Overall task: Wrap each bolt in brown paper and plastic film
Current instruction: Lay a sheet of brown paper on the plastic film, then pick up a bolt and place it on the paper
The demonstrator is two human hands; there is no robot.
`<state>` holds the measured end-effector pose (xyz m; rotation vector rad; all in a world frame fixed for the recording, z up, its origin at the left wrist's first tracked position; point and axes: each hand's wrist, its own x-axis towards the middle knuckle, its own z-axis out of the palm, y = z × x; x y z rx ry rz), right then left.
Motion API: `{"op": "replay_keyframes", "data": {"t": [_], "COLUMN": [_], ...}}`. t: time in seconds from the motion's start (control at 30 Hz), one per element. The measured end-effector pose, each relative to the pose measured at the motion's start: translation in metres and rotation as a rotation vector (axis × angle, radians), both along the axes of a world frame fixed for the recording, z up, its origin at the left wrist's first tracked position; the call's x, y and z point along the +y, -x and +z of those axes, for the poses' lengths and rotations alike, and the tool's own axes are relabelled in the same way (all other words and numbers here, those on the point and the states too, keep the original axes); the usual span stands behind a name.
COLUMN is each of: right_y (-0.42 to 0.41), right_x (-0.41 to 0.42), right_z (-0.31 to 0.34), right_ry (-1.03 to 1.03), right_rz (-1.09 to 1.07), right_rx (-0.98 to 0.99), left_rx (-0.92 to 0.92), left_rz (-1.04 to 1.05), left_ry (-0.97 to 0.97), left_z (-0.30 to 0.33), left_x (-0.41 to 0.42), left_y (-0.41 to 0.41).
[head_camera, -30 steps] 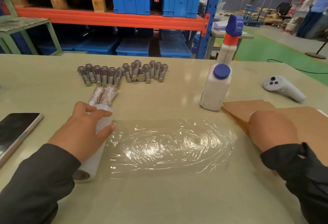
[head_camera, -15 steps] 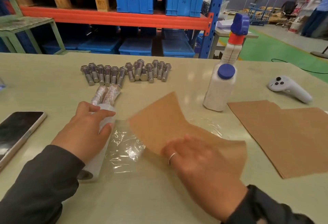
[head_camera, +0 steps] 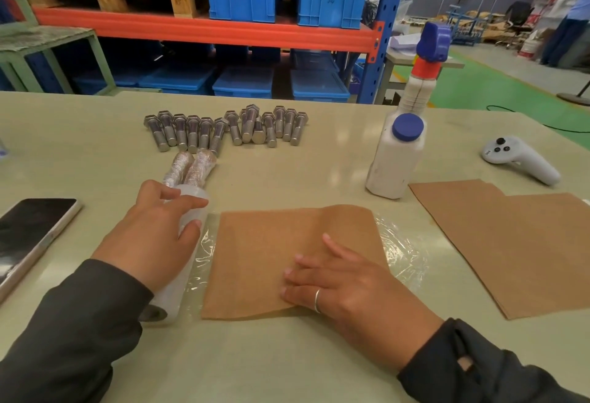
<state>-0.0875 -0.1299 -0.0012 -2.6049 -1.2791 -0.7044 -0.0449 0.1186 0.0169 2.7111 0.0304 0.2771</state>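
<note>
I am pressing right hand [head_camera: 348, 287] flat on brown paper sheet [head_camera: 287, 252], centring over plastic film [head_camera: 402, 252]; left hand [head_camera: 153, 236] gripping film roll [head_camera: 178, 271].

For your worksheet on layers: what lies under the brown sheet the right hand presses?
Clear film shows past the sheet's left and right edges, on the table. What lies beneath the middle is covered.
</note>
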Motion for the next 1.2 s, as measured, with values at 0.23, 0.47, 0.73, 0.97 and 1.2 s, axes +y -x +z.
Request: {"op": "replay_keyframes", "data": {"t": [0.23,0.47,0.73,0.97,1.2], "right_y": [0.005,0.009,0.01,0.004,-0.011], "right_x": [-0.006,-0.006,-0.007,-0.005,0.011], "right_z": [0.004,-0.001,-0.002,0.01,0.038], "right_ry": [0.094,0.055,0.071,-0.059,-0.544], "right_rz": [-0.039,-0.067,-0.03,-0.027,-0.16], "right_rx": [0.246,0.324,0.278,0.357,0.567], "left_rx": [-0.001,-0.006,-0.061,0.09,0.023], "left_rz": [0.005,0.011,-0.081,-0.337,-0.304], "left_ry": [-0.013,-0.197,-0.516,-0.535,-0.485], "left_z": [0.002,0.006,0.022,-0.007,-0.015], "left_x": [-0.002,-0.01,-0.037,-0.08,-0.083], "left_y": [0.001,0.002,-0.004,-0.011,-0.008]}}
